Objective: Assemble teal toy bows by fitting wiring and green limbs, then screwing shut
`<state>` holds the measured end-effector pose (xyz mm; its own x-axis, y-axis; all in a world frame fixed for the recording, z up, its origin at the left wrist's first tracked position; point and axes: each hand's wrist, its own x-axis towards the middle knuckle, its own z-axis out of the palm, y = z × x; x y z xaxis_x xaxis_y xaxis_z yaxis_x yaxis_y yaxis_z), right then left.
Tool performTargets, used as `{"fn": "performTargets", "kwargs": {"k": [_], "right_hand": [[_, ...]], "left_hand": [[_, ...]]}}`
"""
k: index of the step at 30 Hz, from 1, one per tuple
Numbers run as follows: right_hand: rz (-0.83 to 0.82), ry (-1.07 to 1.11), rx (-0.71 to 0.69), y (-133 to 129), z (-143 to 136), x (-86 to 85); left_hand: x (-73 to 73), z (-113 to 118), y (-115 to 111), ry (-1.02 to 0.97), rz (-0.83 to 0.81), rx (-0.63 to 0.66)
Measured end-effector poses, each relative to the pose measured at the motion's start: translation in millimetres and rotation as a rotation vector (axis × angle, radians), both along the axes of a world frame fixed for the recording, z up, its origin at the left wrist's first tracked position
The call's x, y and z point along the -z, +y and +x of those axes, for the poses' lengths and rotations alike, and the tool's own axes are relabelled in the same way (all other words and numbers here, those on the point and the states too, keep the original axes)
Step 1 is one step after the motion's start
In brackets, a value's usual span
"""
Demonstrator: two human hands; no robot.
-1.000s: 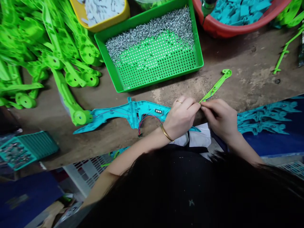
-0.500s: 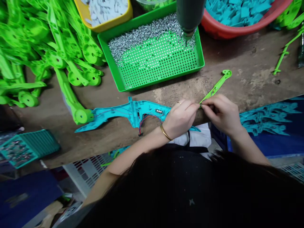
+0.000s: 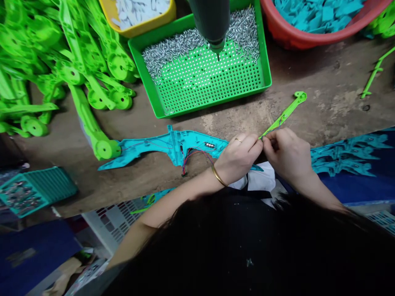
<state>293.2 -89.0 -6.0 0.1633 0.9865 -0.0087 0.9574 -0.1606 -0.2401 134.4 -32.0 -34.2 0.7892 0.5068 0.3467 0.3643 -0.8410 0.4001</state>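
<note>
My left hand (image 3: 240,158) pinches the lower end of a narrow lime-green plastic strip (image 3: 288,113), which slants up and away to a hooked tip. A thin wire runs along the strip down to my right hand (image 3: 290,152), whose thumb and forefinger are closed on it close to the left fingertips; the exact grip is partly hidden. Under and left of my left hand lies a teal bow-shaped plastic shell (image 3: 177,146), open side up, with red and dark wires and a small metallic part (image 3: 210,145) inside. The left forearm and hand cover part of its right end.
A green perforated tray (image 3: 212,96) of screws lies beyond the shell, under a hanging power screwdriver (image 3: 211,20). A red basin (image 3: 305,41) of teal pieces stands back right. Lime-green parts (image 3: 74,76) are heaped left, near a teal basket (image 3: 58,189). More teal shells (image 3: 345,154) lie right.
The view has shifted slightly, and the screwdriver appears further left over the tray. Both hands stay together at the strip's lower end, with little change in their grip.
</note>
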Motion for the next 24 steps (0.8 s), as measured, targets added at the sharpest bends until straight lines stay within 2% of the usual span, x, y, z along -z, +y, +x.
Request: {"fn": "performTargets", "kwargs": {"k": [5,7,10,13,15,18,20,24], "right_hand": [[-0.046,-0.124,0.056,3,-15,-4.9],[0.002,-0.143,0.052,0,-20,-2.6],[0.103,-0.119,-0.029,-12,-24,3.9],[0.123,-0.047,-0.120,-27,-19,8.8],[0.129,0.082,-0.174,-35,-10,10.0],[0.202,0.253,-0.161,-38,4,10.9],[0.251,0.212,-0.143,-36,9,12.3],[0.236,0.057,-0.226,-27,11,14.8]], "left_hand": [[3.6,1,2,-0.011,-0.053,0.035],[4.5,1,2,-0.027,-0.055,0.029],[4.6,1,3,-0.037,-0.057,0.029],[3.5,0,3,-0.042,-0.066,0.033],[2.8,0,3,-0.045,-0.081,0.026],[2.8,0,4,-0.042,-0.097,0.015],[3.4,0,3,-0.048,-0.083,0.008],[3.0,1,4,-0.084,-0.040,-0.001]]}}
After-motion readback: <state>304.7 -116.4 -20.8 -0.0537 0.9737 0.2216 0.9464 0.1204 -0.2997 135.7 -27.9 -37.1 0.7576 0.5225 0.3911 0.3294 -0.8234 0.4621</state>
